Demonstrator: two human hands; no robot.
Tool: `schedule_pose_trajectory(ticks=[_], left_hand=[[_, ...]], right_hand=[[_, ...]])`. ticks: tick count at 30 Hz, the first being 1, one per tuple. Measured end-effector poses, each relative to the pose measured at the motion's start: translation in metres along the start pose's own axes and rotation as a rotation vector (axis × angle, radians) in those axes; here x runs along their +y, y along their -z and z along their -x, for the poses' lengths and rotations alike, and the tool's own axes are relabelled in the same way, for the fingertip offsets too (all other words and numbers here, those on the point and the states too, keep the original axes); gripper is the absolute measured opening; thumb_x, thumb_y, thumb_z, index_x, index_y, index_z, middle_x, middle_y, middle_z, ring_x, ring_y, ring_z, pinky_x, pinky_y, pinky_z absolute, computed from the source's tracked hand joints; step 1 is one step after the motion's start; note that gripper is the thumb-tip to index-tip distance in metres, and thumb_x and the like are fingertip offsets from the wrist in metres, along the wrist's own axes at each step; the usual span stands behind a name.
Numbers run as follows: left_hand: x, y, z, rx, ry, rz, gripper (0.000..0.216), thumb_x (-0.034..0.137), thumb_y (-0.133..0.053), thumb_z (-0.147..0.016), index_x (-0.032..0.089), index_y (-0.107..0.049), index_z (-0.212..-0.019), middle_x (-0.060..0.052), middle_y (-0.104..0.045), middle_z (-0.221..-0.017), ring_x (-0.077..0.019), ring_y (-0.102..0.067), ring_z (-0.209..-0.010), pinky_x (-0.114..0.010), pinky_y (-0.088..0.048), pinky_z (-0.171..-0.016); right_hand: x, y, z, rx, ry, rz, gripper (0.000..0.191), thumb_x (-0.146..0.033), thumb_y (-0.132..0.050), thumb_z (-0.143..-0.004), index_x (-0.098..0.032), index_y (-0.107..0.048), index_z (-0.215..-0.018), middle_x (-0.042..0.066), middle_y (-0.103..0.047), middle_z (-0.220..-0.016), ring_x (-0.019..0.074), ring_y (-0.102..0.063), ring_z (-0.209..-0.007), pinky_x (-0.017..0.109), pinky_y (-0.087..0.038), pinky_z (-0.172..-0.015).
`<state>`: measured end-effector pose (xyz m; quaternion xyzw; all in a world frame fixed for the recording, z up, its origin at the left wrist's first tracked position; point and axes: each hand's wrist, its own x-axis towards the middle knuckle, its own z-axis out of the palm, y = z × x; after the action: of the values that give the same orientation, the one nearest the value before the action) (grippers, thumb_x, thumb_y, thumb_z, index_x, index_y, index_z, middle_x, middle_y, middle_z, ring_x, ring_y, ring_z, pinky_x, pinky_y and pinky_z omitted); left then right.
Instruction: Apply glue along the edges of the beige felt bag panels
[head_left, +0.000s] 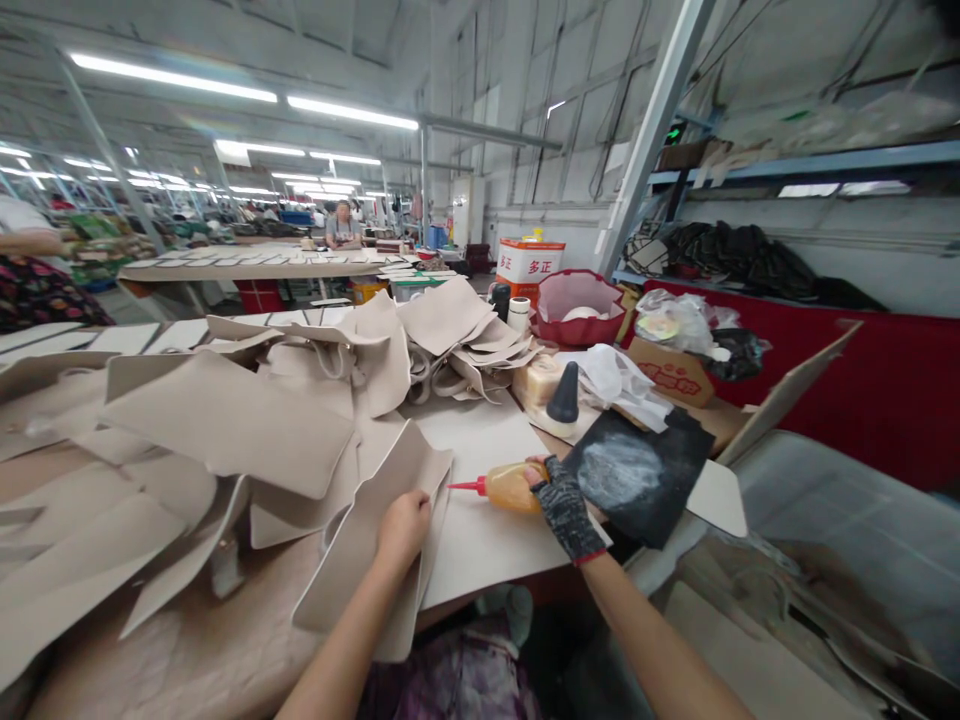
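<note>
the left hand (405, 530) is closed on a beige piece (360, 545) at the front of the table (487, 545), and the right hand (561, 500), in a dark glove (574, 520), grips an amber bottle (514, 488). the bottle lies sideways over the table, its red tip (469, 486) near the piece's edge. more beige pieces (232, 410) are heaped to the left.
</note>
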<state>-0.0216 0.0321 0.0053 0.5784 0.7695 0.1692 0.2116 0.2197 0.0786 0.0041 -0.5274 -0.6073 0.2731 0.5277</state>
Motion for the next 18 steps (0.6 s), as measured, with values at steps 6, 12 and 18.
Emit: schedule_pose_trajectory(ticks=[6,12,18], left_hand=[[-0.001,0.000,-0.001,-0.006,0.010,0.031,0.027,0.019,-0.047,-0.089,0.016,-0.073,-0.097,-0.011,-0.074,-0.102,-0.0220,-0.066,-0.095,-0.026,-0.042,-0.074],[-0.002,0.000,-0.003,-0.008,0.005,0.054,0.026,0.019,-0.049,-0.088,0.015,-0.073,-0.097,-0.011,-0.074,-0.100,-0.0217,-0.067,-0.094,-0.026,-0.043,-0.075],[-0.001,-0.001,-0.003,-0.008,-0.001,0.068,0.025,0.022,-0.049,-0.088,0.017,-0.073,-0.092,-0.010,-0.074,-0.096,-0.0227,-0.067,-0.091,-0.027,-0.043,-0.071]], right_hand=[[-0.004,-0.012,-0.013,-0.014,0.077,0.100,0.030,-0.044,-0.050,-0.081,-0.018,-0.059,-0.091,0.010,-0.067,-0.088,0.0234,-0.063,-0.082,0.037,-0.051,-0.079],[-0.005,-0.016,-0.024,-0.041,0.134,0.157,0.031,-0.046,-0.047,-0.085,-0.018,-0.060,-0.090,0.010,-0.066,-0.089,0.0238,-0.062,-0.083,0.039,-0.050,-0.082],[-0.004,-0.015,-0.030,-0.095,0.173,0.146,0.028,-0.043,-0.049,-0.084,-0.018,-0.059,-0.093,0.010,-0.065,-0.091,0.0239,-0.063,-0.085,0.039,-0.052,-0.082]])
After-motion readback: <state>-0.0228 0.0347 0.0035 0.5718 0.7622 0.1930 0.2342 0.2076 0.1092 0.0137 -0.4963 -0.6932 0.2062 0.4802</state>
